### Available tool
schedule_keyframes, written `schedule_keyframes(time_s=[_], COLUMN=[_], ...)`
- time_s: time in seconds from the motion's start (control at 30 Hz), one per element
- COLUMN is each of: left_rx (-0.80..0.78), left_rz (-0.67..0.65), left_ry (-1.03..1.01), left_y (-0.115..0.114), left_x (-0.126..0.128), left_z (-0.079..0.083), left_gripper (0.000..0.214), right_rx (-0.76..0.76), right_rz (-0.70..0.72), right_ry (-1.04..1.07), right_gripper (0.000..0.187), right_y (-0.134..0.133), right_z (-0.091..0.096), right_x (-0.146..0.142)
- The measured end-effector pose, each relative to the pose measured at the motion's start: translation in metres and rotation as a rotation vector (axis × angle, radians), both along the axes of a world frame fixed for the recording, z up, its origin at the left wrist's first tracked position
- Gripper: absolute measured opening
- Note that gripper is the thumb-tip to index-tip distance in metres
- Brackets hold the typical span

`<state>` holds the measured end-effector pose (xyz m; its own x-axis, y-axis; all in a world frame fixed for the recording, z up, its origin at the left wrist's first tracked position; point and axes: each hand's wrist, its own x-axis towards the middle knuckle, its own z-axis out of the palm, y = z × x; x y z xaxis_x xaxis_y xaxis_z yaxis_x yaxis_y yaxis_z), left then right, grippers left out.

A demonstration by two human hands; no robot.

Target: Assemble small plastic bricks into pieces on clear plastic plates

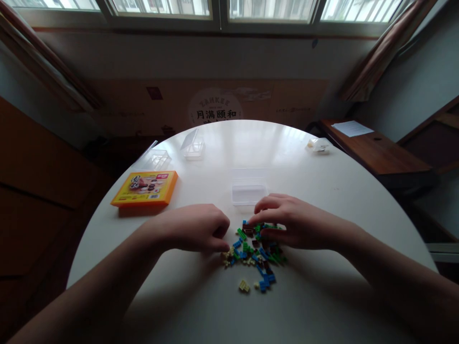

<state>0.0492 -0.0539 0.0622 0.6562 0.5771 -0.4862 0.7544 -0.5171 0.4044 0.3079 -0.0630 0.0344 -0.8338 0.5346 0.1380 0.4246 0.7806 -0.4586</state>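
Observation:
A loose pile of small building bricks (247, 248) in green, blue, brown and pale yellow lies on the white table. At the pile's left edge is my left hand (195, 227), its fingers curled in and its thumb close to the pale yellow bricks; whatever the fingers may hold is hidden. Over the upper right of the pile reaches my right hand (296, 222), thumb and fingers apart, fingertips at the brown and green bricks. Just beyond the pile stands an open clear plastic box (250, 195). A few pale yellow bricks (244, 286) lie nearer to me.
An orange board-game box (145, 188) lies at the left of the round table (340, 191). Behind it stand two open clear boxes, one near (154, 160) and one farther (194, 148). A small plastic bag (319, 145) sits far right. A wooden side table (380, 153) holds papers (352, 128).

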Motion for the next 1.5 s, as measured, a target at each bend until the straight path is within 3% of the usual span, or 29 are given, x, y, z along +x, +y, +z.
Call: schedule_keyframes(time_s=[0.2,0.5,0.67,0.83,1.17,1.5], left_rx=[0.039,0.057,0.020,0.037,0.043,0.042], left_rz=[-0.011,-0.040,-0.025,-0.005,-0.027,-0.038], left_ry=[0.052,0.057,0.049,0.063,0.058,0.043], left_y=[-0.003,-0.001,0.006,0.006,0.005,0.006], left_x=[0.003,0.003,-0.001,-0.002,-0.001,-0.002], left_z=[0.000,-0.002,-0.004,-0.004,-0.004,-0.006], left_gripper=[0.030,0.026,0.025,0.024,0.030,0.027], right_rx=[0.133,0.033,0.113,0.109,0.096,-0.002], right_rz=[0.109,0.171,0.101,0.151,0.103,0.244], right_ry=[-0.080,-0.078,-0.075,-0.081,-0.076,-0.033], right_gripper=[0.040,0.025,0.035,0.048,0.039,0.031], right_y=[-0.013,-0.012,-0.011,-0.012,-0.009,-0.018], right_z=[-0.014,0.000,-0.007,-0.015,-0.009,0.000], right_x=[-0.021,-0.016,-0.015,-0.021,-0.015,-0.023])
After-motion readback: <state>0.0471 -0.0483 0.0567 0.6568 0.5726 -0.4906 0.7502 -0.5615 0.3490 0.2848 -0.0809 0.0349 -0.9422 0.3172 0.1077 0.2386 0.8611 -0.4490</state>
